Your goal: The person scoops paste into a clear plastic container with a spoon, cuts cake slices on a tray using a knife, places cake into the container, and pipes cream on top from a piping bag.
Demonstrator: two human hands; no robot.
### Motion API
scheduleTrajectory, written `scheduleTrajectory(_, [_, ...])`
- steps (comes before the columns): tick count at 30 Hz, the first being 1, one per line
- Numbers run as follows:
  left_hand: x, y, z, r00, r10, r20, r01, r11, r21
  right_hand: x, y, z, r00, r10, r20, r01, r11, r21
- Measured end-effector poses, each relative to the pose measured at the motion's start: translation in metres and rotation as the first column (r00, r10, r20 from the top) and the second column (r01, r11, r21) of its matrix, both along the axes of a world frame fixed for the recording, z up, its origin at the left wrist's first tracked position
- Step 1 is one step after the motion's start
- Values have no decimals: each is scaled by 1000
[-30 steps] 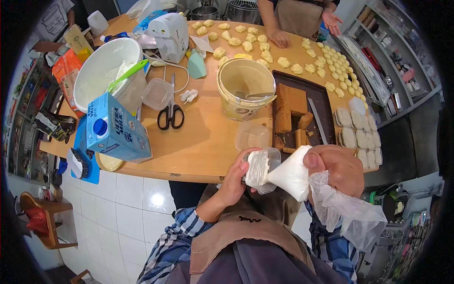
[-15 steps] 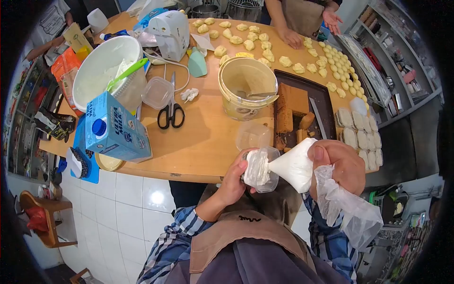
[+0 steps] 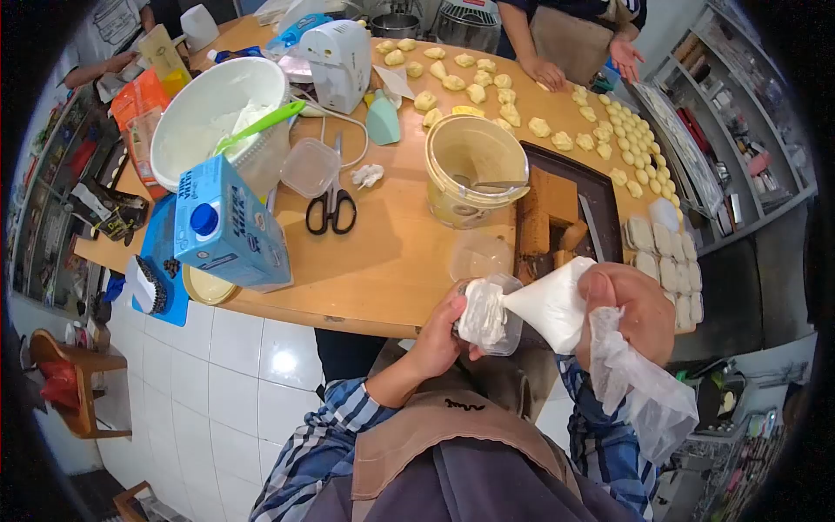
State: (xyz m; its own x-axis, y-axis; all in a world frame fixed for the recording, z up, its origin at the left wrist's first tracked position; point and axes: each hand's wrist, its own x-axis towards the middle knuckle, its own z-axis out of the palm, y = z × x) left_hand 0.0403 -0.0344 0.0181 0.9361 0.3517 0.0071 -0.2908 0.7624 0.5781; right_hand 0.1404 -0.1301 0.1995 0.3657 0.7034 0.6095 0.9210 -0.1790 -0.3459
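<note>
My left hand is closed round a small clear plastic container, tilted, with white cream covering part of it. In my right hand is a piping bag full of white cream, squeezed near its top. Its narrow tip meets the cream in the container, and the bag's loose end hangs below my fist. Just beyond my left hand an empty clear container sits on the table. Behind the bag, a dark baking tray holds blocks of brown cake and a knife.
A cream-coloured bucket stands mid-table. To the left are a milk carton, a white bowl with a green spatula, and scissors. Filled containers stand at right. Dough pieces lie before another person's hand.
My view has shifted slightly, so the table's things sit further right. The cream in the container now spreads a little wider, with the bag's tip still at it.
</note>
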Motion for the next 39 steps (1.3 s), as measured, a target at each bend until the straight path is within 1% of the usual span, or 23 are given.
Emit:
scheduleTrajectory(4, [0,-2,1,1000,20,-15,-20,1000,19,-2,-2,-4,983,-154,-97,162,983,87])
scheduleTrajectory(6, [0,-2,2,1000,8,-14,-8,1000,12,-12,3,-2,974,-213,-72,217,974,60])
scheduleTrajectory(10, [0,-2,4,999,26,-20,-25,999,26,-16,6,-5,984,-176,-1,174,975,138])
scheduleTrajectory(13, [0,-5,10,1000,17,-23,-17,1000,14,0,-2,-1,989,-107,103,110,994,-15])
scheduleTrajectory(15, [-1,-4,5,1000,20,-24,-20,1000,9,8,-8,-11,990,-94,102,85,993,85])
scheduleTrajectory(16, [-2,-3,3,999,10,-51,-10,1000,4,13,-15,-13,994,-45,-97,60,986,155])
scheduleTrajectory(18, [-3,-2,-1,995,-15,-102,14,1000,-14,24,-28,-17,887,112,-448,67,929,365])
scheduleTrajectory(19, [-5,0,-7,996,-56,-73,53,998,-41,32,-27,-20,826,296,-479,16,839,545])
scheduleTrajectory(21, [-11,8,-17,991,-130,-15,128,988,-84,44,-20,-24,707,591,-388,-27,571,820])
scheduleTrajectory(22, [-16,10,-17,994,-106,-28,101,984,-146,36,-12,-20,672,483,-562,296,520,801])
scheduleTrajectory(25, [-40,10,-18,1000,-2,-26,-6,952,-305,55,-14,-33,478,638,-603,272,545,793])
scheduleTrajectory(26, [-52,11,-21,999,49,8,-44,942,-332,72,-17,-43,325,767,-553,139,539,831])
scheduleTrajectory(28, [-80,17,-29,994,95,61,-69,941,-332,74,-2,-45,393,655,-645,230,610,759])
scheduleTrajectory(29, [-97,11,-32,981,191,-39,-192,910,-367,76,7,-46,425,590,-687,277,637,719])
scheduleTrajectory(31, [-120,11,-28,895,418,-155,-446,830,-335,76,29,-46,228,673,-704,120,698,706])
scheduleTrajectory(32, [-131,14,-28,869,482,-112,-490,807,-329,66,46,-44,433,331,-838,289,830,477])
scheduleTrajectory(33, [-141,18,-28,840,539,-69,-530,784,-324,51,63,-39,412,266,-872,251,887,389])
scheduleTrajectory(34, [-151,21,-20,803,591,-78,-588,765,-262,46,79,-49,419,365,-832,89,895,437])
scheduleTrajectory(35, [-157,21,-14,763,642,-79,-631,712,-307,32,100,-51,402,279,-872,54,943,327])
scheduleTrajectory(36, [-165,25,-14,741,671,-32,-664,725,-186,23,117,-59,379,257,-889,-62,966,252])
scheduleTrajectory(37, [-172,29,-13,722,691,23,-689,722,-64,4,135,-68,320,256,-912,-64,967,249])
scheduleTrajectory(38, [-179,31,-13,703,711,37,-709,704,-56,-6,154,-87,357,280,-891,-156,959,239])
scheduleTrajectory(39, [-184,31,-11,680,731,52,-730,682,-49,-18,164,-92,392,204,-897,-216,968,126])
